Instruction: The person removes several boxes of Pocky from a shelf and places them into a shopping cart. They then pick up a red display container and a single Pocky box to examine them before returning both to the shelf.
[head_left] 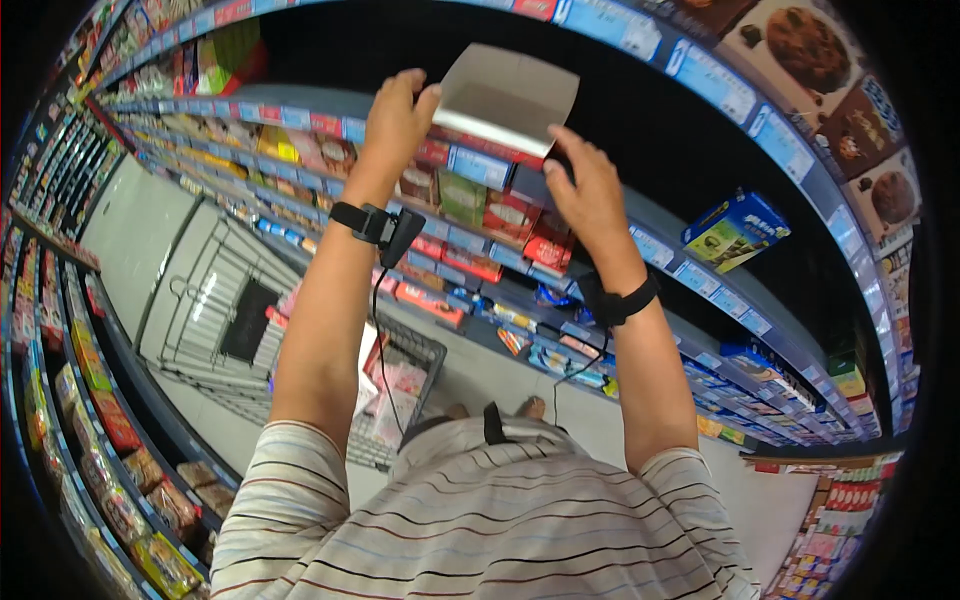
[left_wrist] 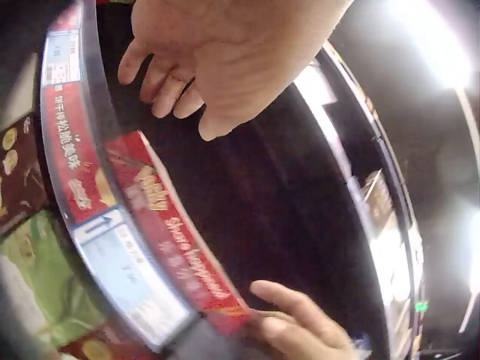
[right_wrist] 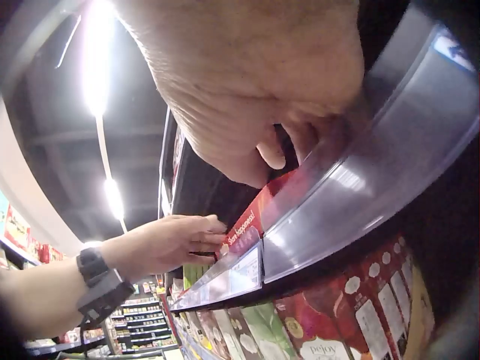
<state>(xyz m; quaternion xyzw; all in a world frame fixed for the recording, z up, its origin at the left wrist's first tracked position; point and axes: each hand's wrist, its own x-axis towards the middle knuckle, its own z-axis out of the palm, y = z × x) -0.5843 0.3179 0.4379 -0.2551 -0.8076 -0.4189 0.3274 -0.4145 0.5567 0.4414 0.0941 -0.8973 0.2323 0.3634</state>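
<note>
An open-topped cardboard display box [head_left: 510, 90] with a red Pocky front [left_wrist: 184, 240] stands at the edge of a dark shelf, its pale inside showing. My left hand [head_left: 398, 120] is beside the box's left end. In the left wrist view the left hand [left_wrist: 225, 52] has loosely bent fingers with nothing between them, a gap apart from the red front. At the opposite end, my right hand [head_left: 592, 190] has its fingertips right at the box's corner, thumb and index finger spread. The right wrist view shows the right hand [right_wrist: 262, 97] over the red box edge [right_wrist: 251, 217], partly hiding it.
Blue price labels [head_left: 480, 165] line the shelf edge. Snack boxes [head_left: 510, 215] fill the shelf below. A blue-green package [head_left: 735, 232] sits farther right on the upper shelf. A shopping cart [head_left: 215, 310] with goods stands at lower left, and another shelf [head_left: 100, 400] lines the aisle.
</note>
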